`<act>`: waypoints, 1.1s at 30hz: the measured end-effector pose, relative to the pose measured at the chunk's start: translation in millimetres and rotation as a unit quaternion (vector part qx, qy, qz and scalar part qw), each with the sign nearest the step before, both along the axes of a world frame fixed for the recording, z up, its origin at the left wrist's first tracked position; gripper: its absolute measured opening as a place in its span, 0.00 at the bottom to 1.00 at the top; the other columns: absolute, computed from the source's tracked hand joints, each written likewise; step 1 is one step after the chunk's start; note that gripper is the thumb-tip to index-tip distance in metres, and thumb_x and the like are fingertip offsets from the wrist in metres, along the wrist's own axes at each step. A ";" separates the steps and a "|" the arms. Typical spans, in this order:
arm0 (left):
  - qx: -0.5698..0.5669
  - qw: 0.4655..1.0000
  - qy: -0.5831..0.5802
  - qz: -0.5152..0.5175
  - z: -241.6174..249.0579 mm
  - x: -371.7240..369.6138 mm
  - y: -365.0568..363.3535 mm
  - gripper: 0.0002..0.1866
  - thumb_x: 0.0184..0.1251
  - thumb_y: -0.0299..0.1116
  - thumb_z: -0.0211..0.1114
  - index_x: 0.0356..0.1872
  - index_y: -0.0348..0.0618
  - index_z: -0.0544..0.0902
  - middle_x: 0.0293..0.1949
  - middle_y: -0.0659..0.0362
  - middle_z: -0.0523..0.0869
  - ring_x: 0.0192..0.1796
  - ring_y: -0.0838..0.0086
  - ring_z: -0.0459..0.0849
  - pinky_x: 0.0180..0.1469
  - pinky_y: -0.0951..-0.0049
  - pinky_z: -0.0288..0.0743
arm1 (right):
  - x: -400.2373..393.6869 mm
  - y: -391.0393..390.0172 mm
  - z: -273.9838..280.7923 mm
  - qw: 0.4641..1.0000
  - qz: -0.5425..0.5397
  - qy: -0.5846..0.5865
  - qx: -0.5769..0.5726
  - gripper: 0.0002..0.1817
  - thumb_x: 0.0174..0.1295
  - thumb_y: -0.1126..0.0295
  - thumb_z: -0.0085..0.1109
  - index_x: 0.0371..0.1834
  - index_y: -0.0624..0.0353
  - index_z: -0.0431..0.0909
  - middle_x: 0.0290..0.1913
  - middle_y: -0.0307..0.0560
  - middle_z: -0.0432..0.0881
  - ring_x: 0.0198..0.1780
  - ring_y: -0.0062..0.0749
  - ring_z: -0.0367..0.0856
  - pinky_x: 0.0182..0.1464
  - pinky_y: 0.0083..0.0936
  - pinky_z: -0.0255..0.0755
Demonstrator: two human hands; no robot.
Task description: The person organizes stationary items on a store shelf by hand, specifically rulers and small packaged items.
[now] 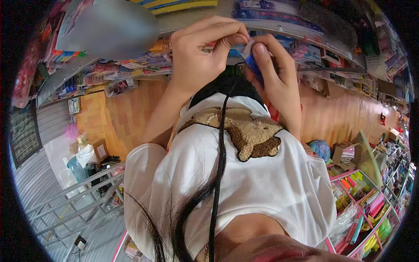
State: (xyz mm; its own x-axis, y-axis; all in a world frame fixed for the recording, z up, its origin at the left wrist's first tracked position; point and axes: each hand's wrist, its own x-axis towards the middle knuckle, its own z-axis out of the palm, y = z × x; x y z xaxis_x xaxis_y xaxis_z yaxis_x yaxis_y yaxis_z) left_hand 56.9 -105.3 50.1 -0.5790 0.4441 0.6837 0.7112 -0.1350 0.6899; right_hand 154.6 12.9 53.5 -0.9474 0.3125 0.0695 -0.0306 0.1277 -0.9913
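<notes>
The small blue packet [250,61] is beyond the bear patch [257,131] of the shirt, above its middle, between the two hands. From the left hand [198,48] it lies to the right; its long axis seems to go slantwise, from the pale clear end at the left fingertips down toward the right palm. The right hand [281,72] is the nearer one: its thumb and fingers grip the packet's side. The left hand pinches at the clear end, with fingertips closed together. I count one packet, two hands, one patch, and one black cord [221,148] that passes over the patch. The shelf goods [305,54] beyond the patch are too many for counting.
</notes>
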 end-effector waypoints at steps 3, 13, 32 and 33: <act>-0.011 1.000 -0.022 0.001 -5.4 -4.9 -2.4 0.03 0.52 0.20 0.64 0.29 0.32 0.82 0.30 0.57 0.84 0.33 0.74 0.81 0.37 0.79 0.74 | -4.2 -1.2 -2.3 1.000 0.004 -0.003 -0.017 0.08 0.66 0.67 0.46 0.36 0.60 0.72 0.15 0.39 0.73 0.15 0.16 0.65 0.19 0.17 0.59; 0.132 0.983 -0.102 0.071 6.6 -40.7 -28.2 0.05 0.58 0.25 0.63 0.29 0.33 0.81 0.29 0.61 0.82 0.34 0.78 0.79 0.40 0.79 0.72 | -7.0 9.7 -2.7 0.996 -0.009 -0.053 -0.074 0.09 0.67 0.65 0.45 0.37 0.59 0.71 0.16 0.37 0.70 0.15 0.14 0.64 0.17 0.14 0.55; -0.179 0.960 -0.214 0.018 7.7 -50.5 -62.0 0.03 0.53 0.26 0.66 0.29 0.39 0.83 0.24 0.57 0.84 0.28 0.78 0.82 0.32 0.77 0.75 | -76.1 5.5 37.9 0.925 0.234 0.150 -0.261 0.15 0.67 0.58 0.44 0.38 0.62 0.63 0.24 0.44 0.68 0.16 0.22 0.65 0.16 0.19 0.65; -0.160 0.955 -0.249 -0.006 0.5 -54.3 -63.7 0.08 0.58 0.31 0.63 0.33 0.37 0.82 0.30 0.52 0.85 0.33 0.73 0.84 0.36 0.74 0.76 | -81.1 1.5 43.1 0.920 0.243 0.144 -0.273 0.16 0.67 0.58 0.44 0.38 0.62 0.63 0.23 0.43 0.67 0.16 0.22 0.65 0.16 0.19 0.64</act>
